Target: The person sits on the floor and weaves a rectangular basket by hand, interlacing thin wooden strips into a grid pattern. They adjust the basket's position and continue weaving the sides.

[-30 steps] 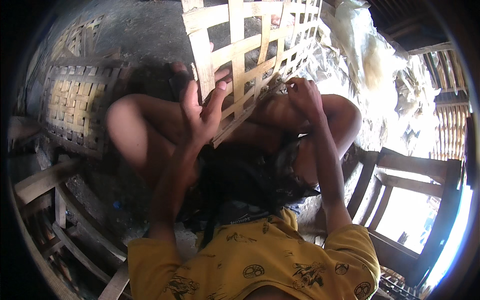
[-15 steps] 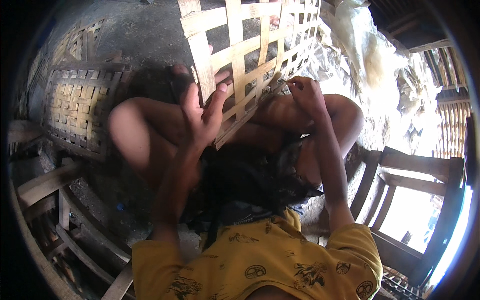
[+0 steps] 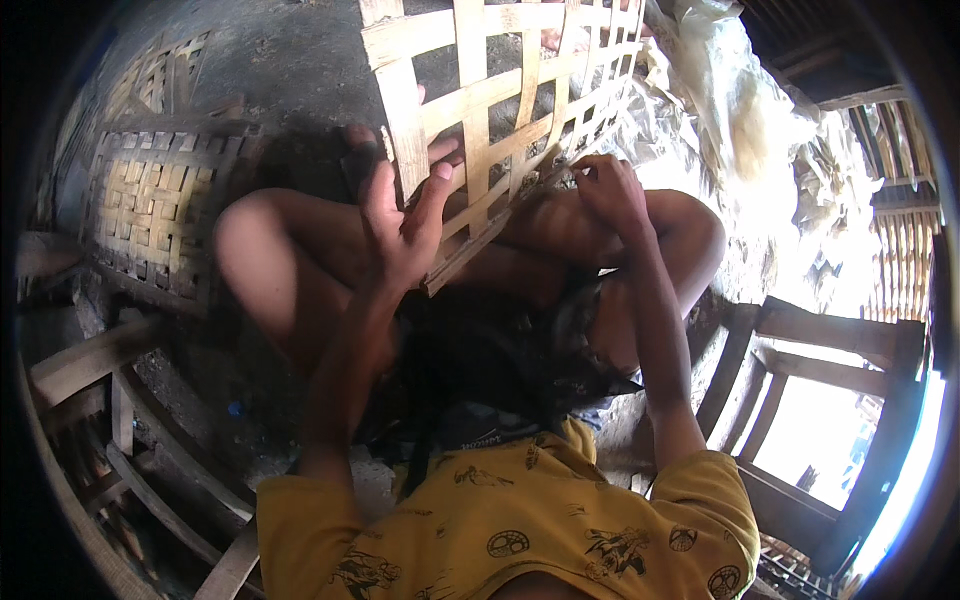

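Note:
A pale woven bamboo panel [image 3: 470, 115] with an open lattice stands tilted above my lap. A darker split rail [image 3: 465, 255] runs along its lower edge. At the panel's near left corner is my left hand [image 3: 403, 235], closed around the edge, its thumb on my side and some fingers seen through the gaps. My right hand [image 3: 612, 192] is in a pinch at the far end of the lower rail. What sits between those fingertips is too small to make out. My crossed legs [image 3: 290, 255] lie beneath the panel.
Another framed woven panel [image 3: 155, 215] lies on the dark floor at left. Crumpled clear plastic sheeting [image 3: 720, 130] is heaped at right. Wooden frames flank me, one at lower left [image 3: 100, 365] and one at right [image 3: 830, 330]. Bare skin [image 3: 565, 40] shows behind the panel's top.
Almost nothing differs. My right hand stays at the rail with its fingers slightly shifted, and the left keeps its hold on the panel. The whole view has moved very slightly.

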`<state>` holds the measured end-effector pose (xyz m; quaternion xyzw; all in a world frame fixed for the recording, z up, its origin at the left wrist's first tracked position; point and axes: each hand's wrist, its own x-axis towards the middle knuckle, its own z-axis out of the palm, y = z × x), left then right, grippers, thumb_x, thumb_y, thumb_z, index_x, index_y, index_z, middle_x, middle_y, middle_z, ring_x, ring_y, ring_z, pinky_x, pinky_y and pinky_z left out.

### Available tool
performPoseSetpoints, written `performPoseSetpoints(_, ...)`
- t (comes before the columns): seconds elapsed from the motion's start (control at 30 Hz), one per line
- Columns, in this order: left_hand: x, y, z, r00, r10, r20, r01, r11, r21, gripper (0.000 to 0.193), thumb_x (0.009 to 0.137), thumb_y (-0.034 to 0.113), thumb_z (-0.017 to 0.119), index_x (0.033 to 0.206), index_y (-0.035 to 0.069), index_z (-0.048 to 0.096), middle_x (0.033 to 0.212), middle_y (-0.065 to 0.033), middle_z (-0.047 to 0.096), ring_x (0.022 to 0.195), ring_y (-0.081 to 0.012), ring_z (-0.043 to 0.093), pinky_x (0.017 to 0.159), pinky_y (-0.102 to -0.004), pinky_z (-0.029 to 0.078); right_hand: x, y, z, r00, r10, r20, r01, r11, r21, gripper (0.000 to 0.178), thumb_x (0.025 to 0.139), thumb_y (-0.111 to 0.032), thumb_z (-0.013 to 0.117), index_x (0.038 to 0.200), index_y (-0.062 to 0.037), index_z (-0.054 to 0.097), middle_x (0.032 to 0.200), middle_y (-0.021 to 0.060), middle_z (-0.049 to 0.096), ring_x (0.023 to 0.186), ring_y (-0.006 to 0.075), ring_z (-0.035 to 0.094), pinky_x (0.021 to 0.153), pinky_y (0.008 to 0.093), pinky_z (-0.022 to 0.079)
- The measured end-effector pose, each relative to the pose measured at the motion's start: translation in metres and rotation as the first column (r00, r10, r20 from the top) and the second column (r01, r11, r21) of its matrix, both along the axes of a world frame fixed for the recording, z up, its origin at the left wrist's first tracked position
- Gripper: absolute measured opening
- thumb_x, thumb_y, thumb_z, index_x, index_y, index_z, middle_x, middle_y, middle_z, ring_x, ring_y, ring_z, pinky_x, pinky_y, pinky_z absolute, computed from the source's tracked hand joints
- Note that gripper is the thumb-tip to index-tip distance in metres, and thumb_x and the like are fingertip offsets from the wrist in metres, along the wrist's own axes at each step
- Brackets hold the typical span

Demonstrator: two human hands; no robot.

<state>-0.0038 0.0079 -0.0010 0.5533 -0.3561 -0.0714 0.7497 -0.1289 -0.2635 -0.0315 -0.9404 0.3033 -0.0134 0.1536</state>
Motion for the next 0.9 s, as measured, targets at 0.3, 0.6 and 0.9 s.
performPoseSetpoints(0.3, -0.001, -0.003, 0.000, 1.000, -0.003, -0.014, 0.002, 1.000, -0.030, 0.063, 0.095, -0.009, 0.050, 0.154, -0.007, 0.027, 0.159, -0.0188, 0.033, 0.122, -0.0304, 0.061, 0.101, -0.0416, 0.055, -0.010, -0.019, -0.019, 0.967, 0.105, 0.233, -0.164, 0.953, 0.253, 0.025, 0.092, -0.026, 0.067, 0.106, -0.0090, 0.078, 0.095, 0.0198, 0.075, 0.090, 0.0355, 0.072, 0.087, 0.0441, 0.056)
performPoseSetpoints(0.6, 0.002, -0.001, 0.002, 1.000, 0.000, -0.008, 0.000, 0.999, -0.032, 0.064, 0.095, -0.009, 0.050, 0.154, -0.006, 0.027, 0.160, -0.0183, 0.032, 0.121, -0.0296, 0.061, 0.101, -0.0407, 0.054, -0.004, -0.011, -0.011, 0.975, 0.080, 0.209, -0.147, 0.933, 0.328, 0.026, 0.093, -0.031, 0.064, 0.108, -0.0155, 0.079, 0.098, 0.0178, 0.075, 0.091, 0.0403, 0.070, 0.088, 0.0482, 0.054)
performPoseSetpoints(0.9, 0.000, -0.003, -0.004, 0.998, 0.014, -0.056, -0.016, 0.999, -0.044, 0.068, 0.096, -0.006, 0.052, 0.157, -0.005, 0.022, 0.156, -0.0200, 0.039, 0.123, -0.0316, 0.061, 0.105, -0.0432, 0.049, -0.004, -0.016, -0.015, 0.948, 0.248, 0.199, -0.284, 0.942, 0.177, 0.024, 0.093, -0.026, 0.066, 0.105, -0.0085, 0.078, 0.100, 0.0191, 0.075, 0.093, 0.0343, 0.071, 0.088, 0.0445, 0.055)
